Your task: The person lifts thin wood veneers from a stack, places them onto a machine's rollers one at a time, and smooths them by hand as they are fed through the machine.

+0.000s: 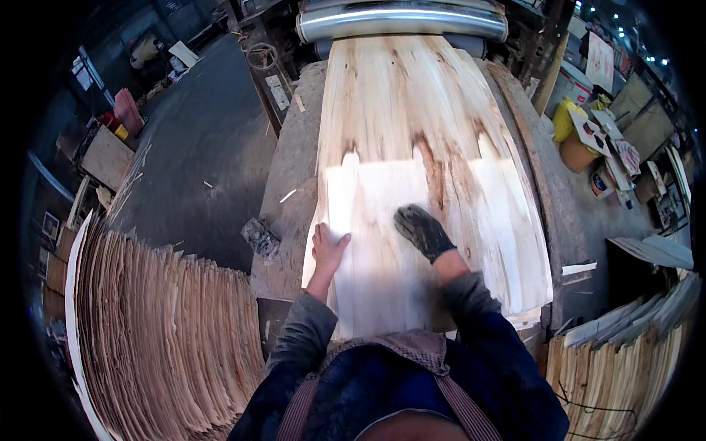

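A pale wood veneer sheet (382, 272) with brown streaks lies before me on a worn work table. My left hand (329, 250) is bare and open, resting near the sheet's left edge with the thumb apart from the fingers. Over the sheet's middle, my right hand (424, 231) wears a dark glove; its fingers stretch out flat towards the upper left, holding nothing. Farther off, more streaked veneer (397, 95) runs up to a shiny metal roller (404, 26). A bright straight line crosses the wood between the near and far parts.
A tall stack of veneer sheets (169, 316) stands at my left, another stack (625, 367) at my right. A dark block (259, 239) sits on the table's left side. A handwheel (262, 56) is beside the roller. Yellow bags (566, 120) and buckets stand at the right.
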Available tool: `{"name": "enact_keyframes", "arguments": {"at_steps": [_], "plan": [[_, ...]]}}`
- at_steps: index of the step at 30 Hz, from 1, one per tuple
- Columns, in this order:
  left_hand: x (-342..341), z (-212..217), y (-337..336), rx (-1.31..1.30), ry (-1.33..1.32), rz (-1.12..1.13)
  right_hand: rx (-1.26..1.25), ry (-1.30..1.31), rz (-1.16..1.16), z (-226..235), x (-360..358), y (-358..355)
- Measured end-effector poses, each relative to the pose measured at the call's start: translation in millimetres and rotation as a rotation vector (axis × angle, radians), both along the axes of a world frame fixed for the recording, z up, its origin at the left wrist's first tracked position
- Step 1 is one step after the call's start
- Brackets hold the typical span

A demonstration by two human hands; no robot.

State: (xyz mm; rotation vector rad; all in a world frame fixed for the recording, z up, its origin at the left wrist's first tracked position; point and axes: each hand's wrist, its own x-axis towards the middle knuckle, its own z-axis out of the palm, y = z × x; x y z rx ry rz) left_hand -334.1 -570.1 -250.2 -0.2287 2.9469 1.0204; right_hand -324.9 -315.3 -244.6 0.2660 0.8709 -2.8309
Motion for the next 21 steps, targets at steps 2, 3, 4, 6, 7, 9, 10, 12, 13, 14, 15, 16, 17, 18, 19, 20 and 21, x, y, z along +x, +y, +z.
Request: {"name": "enact_keyframes", "arguments": {"at_steps": [2, 3, 4, 6, 7, 9, 10, 12, 13, 14, 15, 16, 17, 18, 19, 20, 21], "plan": [[-4.1, 17.8, 2.7, 0.012, -0.106, 0.026, -0.047, 0.127, 0.146, -13.7, 38.5, 10.8], [-5.4, 17.8, -0.6, 0.014, -0.1, 0.064, 0.05, -0.085, 0.084, 21.8, 68.6, -2.4], [-13.6, 10.7, -6.2, 0.096, -0.121, 0.071, 0.336, 0.235, 0.276, 5.1, 88.0, 5.4], [-22.8, 1.9, -13.7, 0.249, -0.09, 0.125, 0.056, -0.18, 0.24, 38.7, 131.9, -5.0], [-20.9, 12.8, -9.3, 0.314, -0.032, 0.161, -0.007, -0.201, 0.267, 41.8, 150.7, -5.1], [-32.1, 5.1, -18.5, 0.607, 0.071, 0.166, -0.007, -0.245, 0.284, 48.3, 185.7, -8.5], [-37.4, -1.1, -23.6, 0.755, 0.119, 0.172, -0.009, -0.303, 0.3, 54.6, 199.5, -10.8], [-29.5, 48.4, -11.9, 0.883, 0.103, 0.194, -0.058, -0.254, 0.28, 36.6, 224.2, -7.9], [-38.4, 43.2, -23.7, 0.95, 0.081, 0.229, -0.08, -0.231, 0.285, 27.2, 234.4, -6.8], [-50.6, 35.0, -34.3, 1.017, 0.055, 0.259, -0.05, -0.278, 0.252, 18.9, 242.9, -5.3], [-61.3, 34.5, -44.5, 1.079, -0.054, 0.237, -0.015, -0.328, 0.219, 11.6, 249.5, -3.9], [-65.9, 29.1, -46.3, 1.099, -0.073, 0.2, 0.021, -0.377, 0.187, 3.9, 255.1, -1.5], [-63.8, 46.5, -39.7, 1.115, -0.092, 0.147, 0.037, -0.399, 0.179, -10.1, 259.4, 4.4], [-60.0, 61.6, -35.2, 1.131, -0.109, 0.1, 0.053, -0.423, 0.175, -21.0, 262.7, 10.5], [-58.4, 69.7, -31.1, 1.147, -0.044, 0.112, 0.07, -0.447, 0.172, -30.1, 265.6, 15.4], [-56.3, 77.9, -29.1, 1.156, 0.029, 0.128, 0.109, -0.477, 0.145, -13.2, 265.0, 10.6], [-54.2, 85.2, -27.8, 1.168, 0.099, 0.147, 0.151, -0.512, 0.119, 19.7, 263.7, 1.6]]}}
